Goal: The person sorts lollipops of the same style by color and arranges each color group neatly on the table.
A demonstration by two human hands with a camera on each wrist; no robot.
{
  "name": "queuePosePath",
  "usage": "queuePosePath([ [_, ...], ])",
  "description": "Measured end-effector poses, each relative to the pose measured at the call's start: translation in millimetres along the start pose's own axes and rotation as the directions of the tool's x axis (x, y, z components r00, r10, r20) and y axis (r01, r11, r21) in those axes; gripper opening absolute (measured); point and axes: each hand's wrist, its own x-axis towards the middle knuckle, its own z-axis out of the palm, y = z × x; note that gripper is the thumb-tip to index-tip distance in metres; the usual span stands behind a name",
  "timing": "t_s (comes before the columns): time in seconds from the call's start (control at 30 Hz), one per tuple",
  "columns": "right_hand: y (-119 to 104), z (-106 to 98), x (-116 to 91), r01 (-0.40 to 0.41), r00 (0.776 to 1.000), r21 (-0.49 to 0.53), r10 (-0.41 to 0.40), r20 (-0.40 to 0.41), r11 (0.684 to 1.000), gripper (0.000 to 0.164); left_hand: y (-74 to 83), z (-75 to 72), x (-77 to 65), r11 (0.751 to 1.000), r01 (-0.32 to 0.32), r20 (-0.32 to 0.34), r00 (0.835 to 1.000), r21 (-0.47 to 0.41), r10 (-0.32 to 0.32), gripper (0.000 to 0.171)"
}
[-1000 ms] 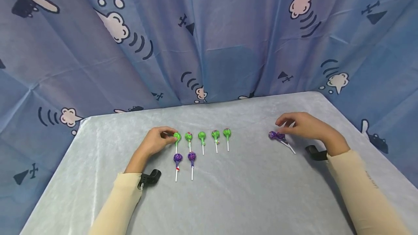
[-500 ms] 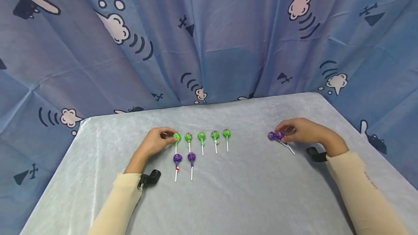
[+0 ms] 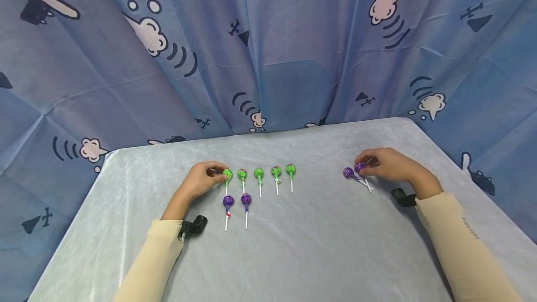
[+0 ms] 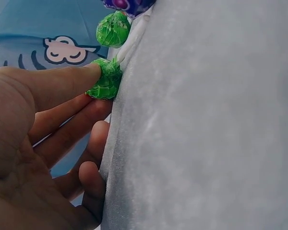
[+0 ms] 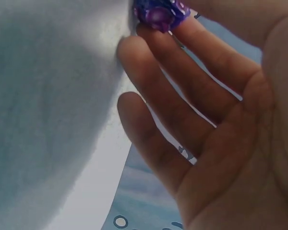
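My left hand [image 3: 200, 181] pinches the head of the leftmost green lollipop [image 4: 107, 79] between thumb and fingers; its stick points toward me on the table. At the right, my right hand [image 3: 389, 166] pinches a purple lollipop [image 3: 359, 167] by its head, also showing as a purple wrapper [image 5: 161, 13] at the top of the right wrist view. A second purple lollipop [image 3: 348, 173] lies just left of it, and their sticks cross. Several green lollipops stretch in a row rightward from the left hand, ending at a green lollipop [image 3: 291, 169].
Below the row's left end lie two purple lollipops, one purple lollipop [image 3: 228, 201] under the first green stick and another purple lollipop [image 3: 246, 199] beside it. A pale cloth covers the table [image 3: 293, 255]. Behind its far edge hangs a blue patterned curtain [image 3: 293, 78].
My right hand has come onto the right-hand purple lollipop, taken its head, and turned it so its stick now crosses the other. The left hand stays at the green lollipop.
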Motion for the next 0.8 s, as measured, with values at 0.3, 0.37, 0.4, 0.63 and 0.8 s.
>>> queuePosePath([
  [0.3,-1.4,-1.1,-1.3,0.006,1.000,-0.007,-0.006,-0.009,1.000,0.031,-2.5,0.3,2.3,1.000,-0.011,-0.004,1.000,-0.003,0.011,0.028],
  [0.37,-1.8,-1.5,-2.0,0.007,1.000,-0.003,-0.007,-0.006,1.000,0.030,-2.2,0.3,1.9,1.000,-0.007,-0.002,1.000,-0.004,0.007,0.028],
  [0.4,-1.9,-1.7,-2.2,0.011,1.000,-0.002,-0.011,-0.005,1.000,0.031,-2.2,0.2,1.5,1.000,-0.005,0.001,1.000,-0.005,0.005,0.028],
  [0.63,-1.8,-1.8,-1.7,-0.005,1.000,-0.004,0.005,0.008,1.000,0.035,-1.5,0.5,0.5,1.000,0.005,0.003,1.000,-0.018,-0.005,0.027],
  [0.8,-1.0,-2.0,-1.4,0.004,1.000,-0.014,-0.003,0.007,1.000,0.037,-0.7,-0.1,1.1,1.000,0.003,-0.001,1.000,-0.013,-0.003,0.027],
])
